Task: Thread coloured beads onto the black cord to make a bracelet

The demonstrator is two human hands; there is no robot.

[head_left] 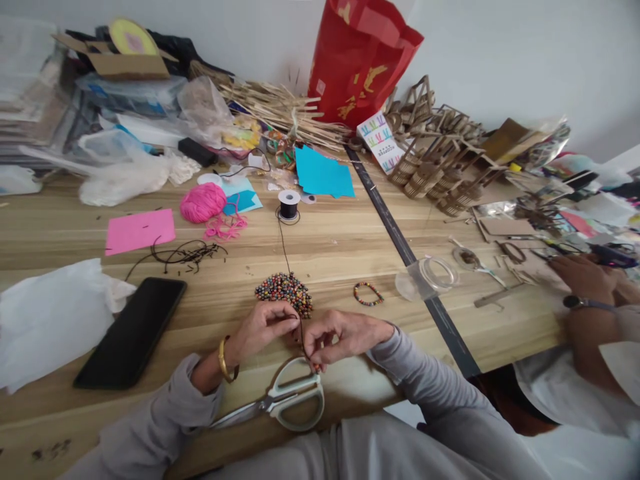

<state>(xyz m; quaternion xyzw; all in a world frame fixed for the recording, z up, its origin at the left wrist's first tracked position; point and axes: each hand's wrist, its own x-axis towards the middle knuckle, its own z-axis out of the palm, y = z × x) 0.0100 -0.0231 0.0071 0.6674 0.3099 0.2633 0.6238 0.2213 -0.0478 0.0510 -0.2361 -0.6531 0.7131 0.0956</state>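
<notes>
My left hand [267, 327] pinches a dark cord [302, 333] between thumb and fingertips. Right beside it, my right hand [343, 335] is closed on the lower stretch of that cord, where a few small coloured beads [317, 367] show under the fingertips. A heap of multicoloured beads [285, 291] lies just beyond my hands. From a spool of black cord [289, 205], a line runs down to the heap. White-handled scissors [295, 395] rest below my hands at the table's near edge. To the right lies a finished-looking loop of beads [369, 294].
A black phone [133, 333] and white paper [50, 320] lie at left. Pink yarn [203, 202], cut black cords [185, 255] and blue sheets [325, 172] sit farther back. A red bag [363, 63] stands behind. At right are clear rings [439, 273] and another person's hand [585, 280].
</notes>
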